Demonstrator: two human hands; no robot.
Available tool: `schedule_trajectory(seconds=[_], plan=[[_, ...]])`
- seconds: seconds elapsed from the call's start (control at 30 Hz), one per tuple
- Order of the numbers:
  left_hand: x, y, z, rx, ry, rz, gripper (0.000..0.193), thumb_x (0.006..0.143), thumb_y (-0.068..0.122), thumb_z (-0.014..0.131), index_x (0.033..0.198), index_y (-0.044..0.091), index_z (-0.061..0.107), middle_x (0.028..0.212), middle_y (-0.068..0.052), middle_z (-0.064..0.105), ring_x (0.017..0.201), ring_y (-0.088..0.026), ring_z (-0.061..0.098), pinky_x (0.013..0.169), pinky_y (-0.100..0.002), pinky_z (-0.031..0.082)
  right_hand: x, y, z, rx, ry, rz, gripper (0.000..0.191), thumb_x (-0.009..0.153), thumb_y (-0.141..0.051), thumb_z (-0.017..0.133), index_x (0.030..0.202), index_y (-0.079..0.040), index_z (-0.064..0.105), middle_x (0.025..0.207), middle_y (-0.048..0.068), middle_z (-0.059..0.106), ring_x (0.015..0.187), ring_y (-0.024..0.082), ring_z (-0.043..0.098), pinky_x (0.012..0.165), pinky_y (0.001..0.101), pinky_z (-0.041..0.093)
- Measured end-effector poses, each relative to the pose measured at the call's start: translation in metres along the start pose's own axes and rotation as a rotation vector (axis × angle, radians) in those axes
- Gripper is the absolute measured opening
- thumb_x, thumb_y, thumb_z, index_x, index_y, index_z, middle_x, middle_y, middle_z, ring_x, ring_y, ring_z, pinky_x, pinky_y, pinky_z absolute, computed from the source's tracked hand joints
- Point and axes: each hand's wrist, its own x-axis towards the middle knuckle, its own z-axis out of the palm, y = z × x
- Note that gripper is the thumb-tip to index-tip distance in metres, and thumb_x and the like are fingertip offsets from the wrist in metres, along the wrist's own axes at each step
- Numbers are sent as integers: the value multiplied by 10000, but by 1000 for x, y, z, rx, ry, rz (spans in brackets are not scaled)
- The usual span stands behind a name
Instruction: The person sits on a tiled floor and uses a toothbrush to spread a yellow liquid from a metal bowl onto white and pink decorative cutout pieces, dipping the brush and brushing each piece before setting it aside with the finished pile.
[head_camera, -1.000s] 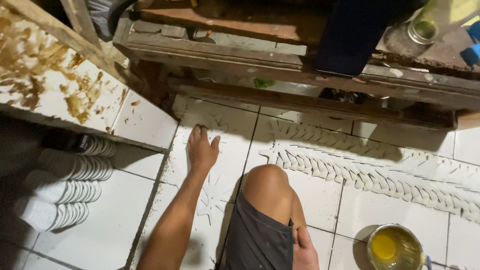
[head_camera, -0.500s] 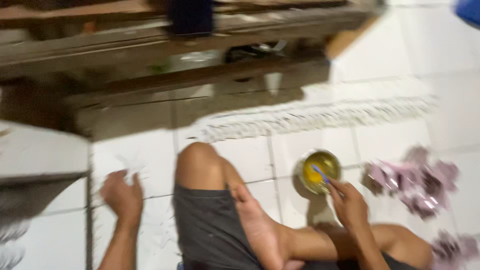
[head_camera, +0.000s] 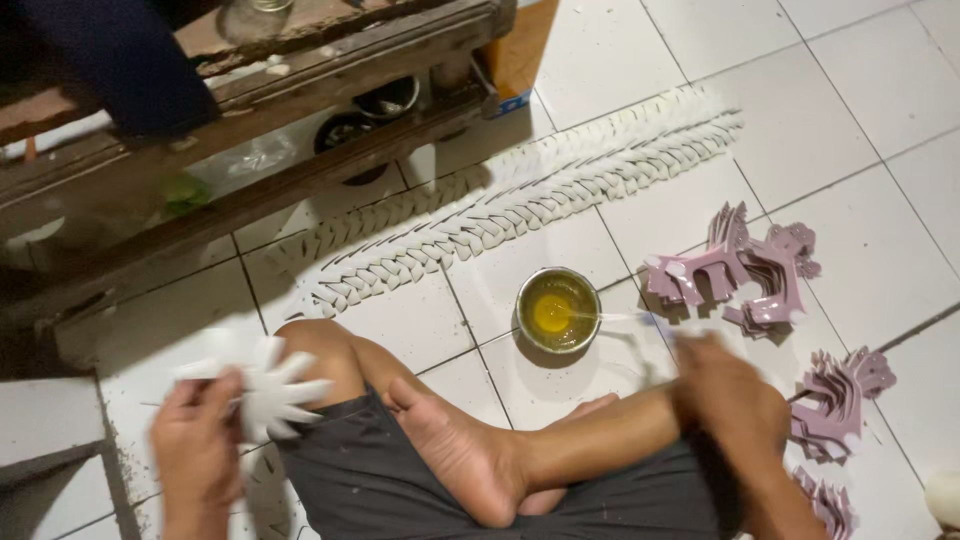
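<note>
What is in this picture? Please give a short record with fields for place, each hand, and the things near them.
Place: white tiled floor, person sitting cross-legged beside a low wooden rack
Left hand: holds a white spiky, flower-like piece
Right hand: blurred, appears to hold a thin stick reaching toward the bowl
Bowl: small, metal, with yellow liquid, on the floor in front of the knees
Long rows of white pieces: laid overlapping on the floor
Pink cut-out pieces: in piles to the right
</note>
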Motion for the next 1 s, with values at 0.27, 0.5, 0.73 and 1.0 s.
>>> schedule_trajectory(seconds=[0.27, 0.5, 0.73, 1.0], plan=[[-113, 21, 183, 110, -840, -195, 224, 908, 69, 744, 1101, -45, 739, 886, -57, 729, 769, -90, 640, 678, -252, 534, -94, -9, -65, 825, 415, 184, 247, 1023, 18, 599, 1228, -4, 735, 881, 75, 715, 739, 104, 634, 724, 206, 481], [-140, 65, 210, -52, -1014, -295, 308, 909, 42, 693, 1202, -54, 689, 963, -59, 749, 846, -85, 678, 754, -249, 570, -103, -97, -77, 1025, 296, -241, 316, 856, 27, 710, 1169, -6, 744, 850, 51, 706, 721, 107, 670, 643, 208, 502], [-140, 58, 203, -42, -970, -225, 304, 927, 49, 704, 1206, -71, 716, 888, -47, 720, 790, -73, 633, 707, -228, 515, -95, -109, -79, 947, 277, -217, 283, 866, 33, 690, 1143, 7, 741, 852, 69, 697, 736, 125, 663, 655, 227, 500], [-142, 54, 203, -72, -977, -330, 328, 915, 52, 699, 1222, -63, 710, 875, -44, 718, 777, -73, 621, 700, -224, 504, -100, -106, -86, 1029, 282, -331, 272, 902, 6, 675, 1168, -12, 728, 918, 37, 703, 776, 100, 682, 659, 212, 502]])
